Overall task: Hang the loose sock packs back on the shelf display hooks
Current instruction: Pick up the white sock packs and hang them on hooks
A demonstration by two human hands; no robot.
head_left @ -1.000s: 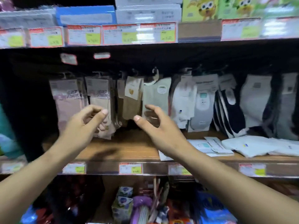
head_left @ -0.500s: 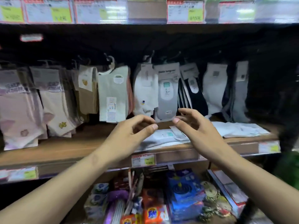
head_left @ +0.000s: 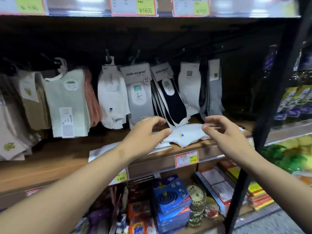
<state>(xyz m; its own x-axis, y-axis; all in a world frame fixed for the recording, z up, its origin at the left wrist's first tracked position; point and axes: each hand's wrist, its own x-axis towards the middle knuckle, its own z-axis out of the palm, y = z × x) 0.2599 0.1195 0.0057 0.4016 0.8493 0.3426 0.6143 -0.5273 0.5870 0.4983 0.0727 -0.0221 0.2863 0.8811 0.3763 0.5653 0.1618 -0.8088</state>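
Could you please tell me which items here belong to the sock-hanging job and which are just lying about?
Job:
- white sock pack lying loose on the shelf board
- flat pack under the left hand
- right hand
- hanging sock packs

Lying about:
- price tag
- blue coil box
- Tide box

Left hand (head_left: 145, 132) and right hand (head_left: 224, 132), fingers spread, just above loose white sock pack (head_left: 185, 135) on shelf (head_left: 59, 159).
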